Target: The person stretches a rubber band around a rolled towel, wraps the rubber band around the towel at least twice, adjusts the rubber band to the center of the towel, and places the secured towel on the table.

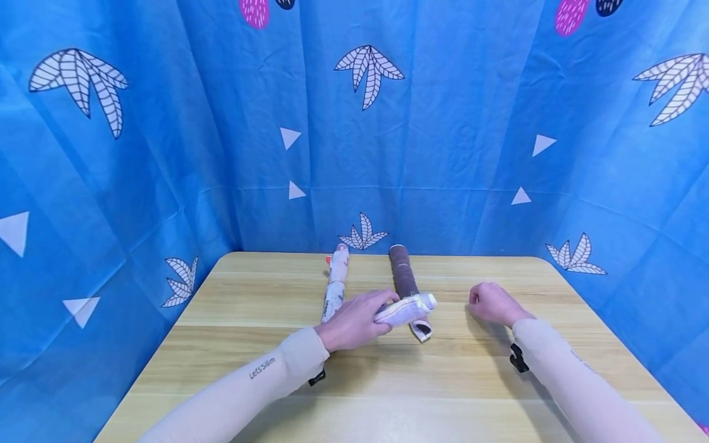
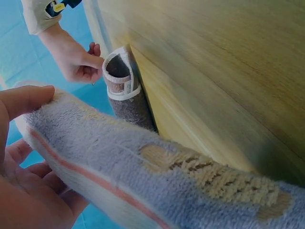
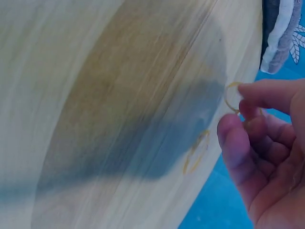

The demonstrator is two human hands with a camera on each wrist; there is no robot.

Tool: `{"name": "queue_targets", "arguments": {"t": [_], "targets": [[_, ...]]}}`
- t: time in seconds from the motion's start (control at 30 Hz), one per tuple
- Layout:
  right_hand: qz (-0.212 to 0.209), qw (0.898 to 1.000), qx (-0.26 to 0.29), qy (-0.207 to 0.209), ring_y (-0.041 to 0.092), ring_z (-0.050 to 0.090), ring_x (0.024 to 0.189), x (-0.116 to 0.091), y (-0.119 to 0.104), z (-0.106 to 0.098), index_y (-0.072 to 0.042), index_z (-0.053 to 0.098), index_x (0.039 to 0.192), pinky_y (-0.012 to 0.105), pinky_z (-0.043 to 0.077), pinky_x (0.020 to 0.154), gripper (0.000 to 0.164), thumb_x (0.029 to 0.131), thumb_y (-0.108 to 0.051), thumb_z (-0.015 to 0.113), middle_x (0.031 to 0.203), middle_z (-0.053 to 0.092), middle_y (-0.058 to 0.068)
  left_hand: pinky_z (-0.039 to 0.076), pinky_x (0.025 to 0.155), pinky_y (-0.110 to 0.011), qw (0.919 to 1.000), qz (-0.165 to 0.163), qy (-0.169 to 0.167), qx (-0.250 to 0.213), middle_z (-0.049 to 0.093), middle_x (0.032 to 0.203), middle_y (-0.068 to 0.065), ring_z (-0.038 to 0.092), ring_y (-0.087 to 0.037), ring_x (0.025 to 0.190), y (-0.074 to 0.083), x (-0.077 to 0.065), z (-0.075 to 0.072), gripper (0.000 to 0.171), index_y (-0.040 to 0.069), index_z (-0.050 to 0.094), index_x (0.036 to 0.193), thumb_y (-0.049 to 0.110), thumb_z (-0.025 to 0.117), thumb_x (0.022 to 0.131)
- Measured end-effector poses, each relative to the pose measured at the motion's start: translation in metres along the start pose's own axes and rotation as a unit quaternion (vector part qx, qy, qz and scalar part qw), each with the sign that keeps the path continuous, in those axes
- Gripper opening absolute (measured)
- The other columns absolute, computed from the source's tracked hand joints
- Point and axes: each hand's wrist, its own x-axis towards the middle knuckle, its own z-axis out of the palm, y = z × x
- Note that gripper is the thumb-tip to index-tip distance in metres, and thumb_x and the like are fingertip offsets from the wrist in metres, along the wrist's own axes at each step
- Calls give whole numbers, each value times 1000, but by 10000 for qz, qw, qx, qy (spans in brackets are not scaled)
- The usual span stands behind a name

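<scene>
My left hand (image 1: 354,321) grips one end of a rolled towel (image 1: 404,311), its thumb on one side and fingers on the other. Seen from the left wrist, this towel (image 2: 114,148) is lavender-grey terry with a red stripe along a pale edge and a tan patterned patch. It is held up, overlapping a brown rolled towel (image 1: 403,271) on the table in the head view. My right hand (image 1: 494,304), off to the right, pinches a thin yellow rubber band (image 3: 228,99) between thumb and finger. Another yellow loop (image 3: 196,151) shows against the tabletop below it.
A pale rolled towel (image 1: 336,280) lies lengthwise on the wooden table (image 1: 266,289), left of the brown one and partly behind my left hand. Blue patterned cloth (image 1: 354,154) hangs around the table's back and sides.
</scene>
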Motion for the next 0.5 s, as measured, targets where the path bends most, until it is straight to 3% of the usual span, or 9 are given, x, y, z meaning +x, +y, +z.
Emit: {"name": "queue_targets", "arguments": {"t": [0.13, 0.23, 0.37, 0.5], "targets": [[182, 9994, 255, -164, 11, 41, 52, -1, -1, 2, -16, 49, 61, 29, 38, 55, 36, 92, -19, 67, 55, 42, -6, 51, 85, -33, 10000, -11, -12, 13, 62, 132, 2, 59, -13, 106, 0, -1, 1, 49, 28, 51, 140, 28, 70, 94], [154, 9955, 751, -552, 9, 41, 45, -3, -2, 2, -13, 52, 60, 27, 37, 51, 40, 97, -22, 64, 50, 42, -7, 51, 83, -32, 10000, 2, -7, 4, 62, 132, 3, 59, -12, 105, 0, -1, 1, 49, 29, 51, 139, 28, 70, 94], [64, 9776, 1755, -1160, 9, 44, 42, -5, -1, 3, -3, 67, 72, 25, 39, 46, 39, 102, -26, 57, 51, 51, -3, 50, 83, -32, 10000, -6, -25, -29, 62, 132, 3, 59, -12, 106, 0, -2, 2, 48, 30, 51, 138, 28, 70, 94], [90, 9528, 2635, -1505, 9, 39, 42, -5, 1, 4, -2, 75, 98, 24, 34, 41, 37, 104, -31, 53, 53, 50, 0, 51, 85, -34, 10000, -48, -36, -38, 61, 133, 4, 59, -13, 108, 0, -2, 3, 48, 31, 51, 138, 27, 70, 95]]}}
